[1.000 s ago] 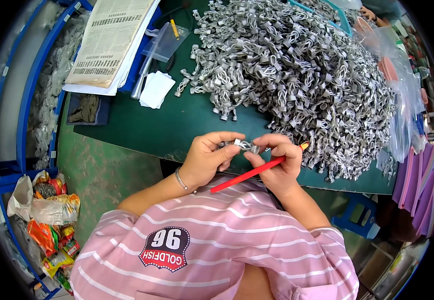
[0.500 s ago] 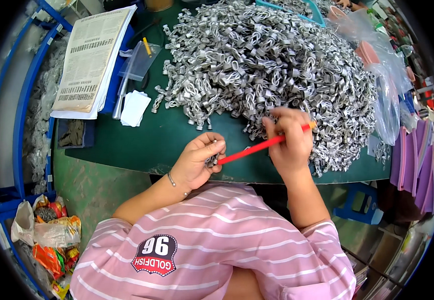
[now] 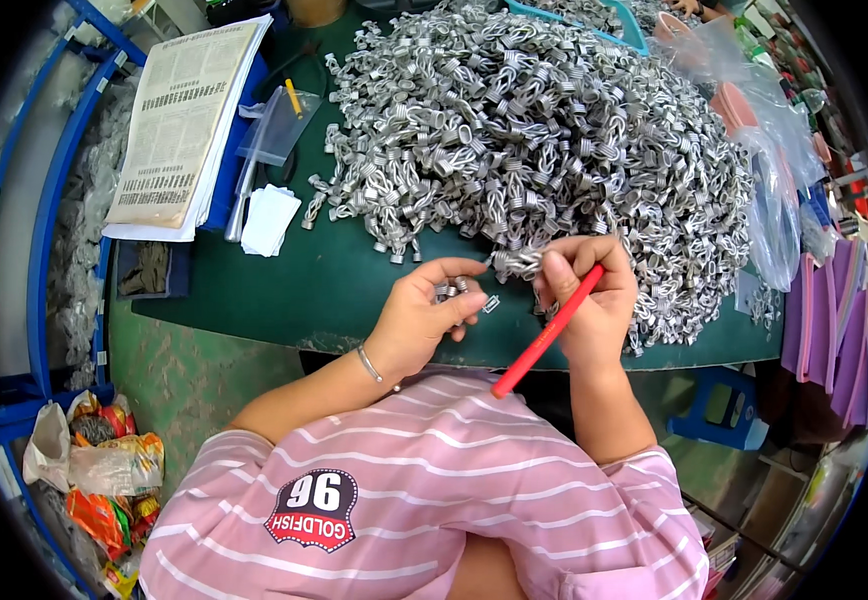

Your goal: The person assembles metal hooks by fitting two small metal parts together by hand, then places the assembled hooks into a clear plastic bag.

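Observation:
My left hand (image 3: 424, 308) is curled around several small silver metal fittings (image 3: 451, 289), their ribbed ends showing between thumb and fingers. Held in my right hand (image 3: 591, 295) is a slim red pen-like stick (image 3: 546, 335), slanting down toward my shirt. The thumb and forefinger of that hand are at the near edge of a large pile of silver looped fittings (image 3: 514, 130), beside a fitting (image 3: 519, 264); whether they pinch it I cannot tell. A small wire-like loop (image 3: 491, 303) lies on the green table (image 3: 354, 300) between my hands.
Newspaper-topped papers (image 3: 186, 120), white slips (image 3: 271, 220) and a clear bag with a yellow stick (image 3: 294, 98) lie on the left. A light-blue tray (image 3: 634, 30) sits in the pile's far side. Plastic sheeting (image 3: 772, 190) hangs at right, and a blue stool (image 3: 719, 408) stands below.
The red stick's lower end has swung from my left hand toward my shirt. My right hand has come down to the pile's near edge; my left hand has moved slightly right and loosened.

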A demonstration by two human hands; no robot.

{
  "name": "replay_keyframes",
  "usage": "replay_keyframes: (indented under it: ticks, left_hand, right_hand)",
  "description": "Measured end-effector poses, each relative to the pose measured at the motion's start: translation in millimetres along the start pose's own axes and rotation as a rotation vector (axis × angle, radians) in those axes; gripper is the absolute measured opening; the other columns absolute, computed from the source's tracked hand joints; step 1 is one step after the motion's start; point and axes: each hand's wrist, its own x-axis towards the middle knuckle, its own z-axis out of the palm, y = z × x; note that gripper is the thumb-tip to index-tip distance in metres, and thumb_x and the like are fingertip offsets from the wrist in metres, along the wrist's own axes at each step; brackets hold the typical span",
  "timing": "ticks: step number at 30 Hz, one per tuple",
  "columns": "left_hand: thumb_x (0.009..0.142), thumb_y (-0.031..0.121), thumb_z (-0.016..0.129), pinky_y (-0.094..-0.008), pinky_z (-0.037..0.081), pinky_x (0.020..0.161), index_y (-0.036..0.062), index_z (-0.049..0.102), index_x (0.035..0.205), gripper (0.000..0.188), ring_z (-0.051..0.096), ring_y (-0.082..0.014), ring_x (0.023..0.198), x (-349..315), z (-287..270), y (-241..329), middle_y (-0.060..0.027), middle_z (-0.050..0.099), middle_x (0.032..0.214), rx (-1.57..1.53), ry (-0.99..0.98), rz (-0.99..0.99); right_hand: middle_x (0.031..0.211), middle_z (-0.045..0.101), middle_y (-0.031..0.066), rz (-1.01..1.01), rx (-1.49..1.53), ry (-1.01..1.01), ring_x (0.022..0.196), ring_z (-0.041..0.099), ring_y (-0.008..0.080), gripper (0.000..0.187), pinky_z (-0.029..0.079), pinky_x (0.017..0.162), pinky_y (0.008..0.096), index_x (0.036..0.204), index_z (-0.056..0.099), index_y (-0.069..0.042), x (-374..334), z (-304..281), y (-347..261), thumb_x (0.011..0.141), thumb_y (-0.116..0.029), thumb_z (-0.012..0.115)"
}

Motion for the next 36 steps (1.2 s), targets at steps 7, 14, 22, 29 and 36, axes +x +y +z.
replay_keyframes:
  ticks: [7,14,22,29,36]
  left_hand:
    - [0.074,-0.004,0.065,-0.0187,0.045,0.053,0.0005,0.056,0.094,0.023,0.055,-0.0090,0.069,-9,9,13,-0.0048,0.056,0.082,0.245,-0.061,0.324]
    - [0.071,-0.008,0.066,-0.0183,0.044,0.057,-0.0002,0.058,0.094,0.025,0.055,-0.0095,0.074,-19,-1,-6,-0.0059,0.054,0.087,0.548,-0.133,0.631]
    - [0.079,0.000,0.062,-0.0176,0.040,0.048,-0.0012,0.056,0.103,0.025,0.050,-0.0053,0.057,-40,0,-30,-0.0017,0.056,0.070,-0.216,-0.055,0.016]
    - [0.073,-0.003,0.067,-0.0203,0.043,0.058,-0.0004,0.059,0.097,0.025,0.053,-0.0086,0.067,-46,-4,-43,-0.0044,0.057,0.081,0.401,-0.052,0.512]
    - [0.070,-0.002,0.069,-0.0222,0.043,0.061,0.0011,0.061,0.092,0.024,0.055,-0.0112,0.070,-54,1,-50,-0.0065,0.059,0.082,0.575,-0.047,0.615]
  right_hand:
    - [0.089,0.059,0.0141,0.139,0.145,-0.122,0.072,0.058,0.0144,0.024,0.049,0.058,0.0224,0.074,0.038,-0.007,-21,-4,24,0.080,0.004,0.059]
    - [0.098,0.057,0.0183,-0.084,-0.020,-0.227,0.081,0.057,0.0161,0.030,0.049,0.069,0.0259,0.073,0.039,-0.005,-38,-15,47,0.072,0.012,0.063]
    - [0.094,0.057,0.0201,-0.413,-0.217,-0.266,0.077,0.058,0.0177,0.042,0.050,0.063,0.0262,0.085,0.034,-0.005,-55,-15,41,0.067,0.011,0.068]
    - [0.093,0.060,0.0226,-0.342,-0.311,-0.235,0.070,0.061,0.0157,0.033,0.052,0.061,0.0262,0.080,0.037,-0.003,-73,-26,60,0.071,0.010,0.066]
    - [0.092,0.061,0.0238,-0.296,-0.309,-0.222,0.074,0.063,0.0174,0.032,0.053,0.062,0.0261,0.079,0.037,-0.002,-87,-28,67,0.072,0.009,0.066]
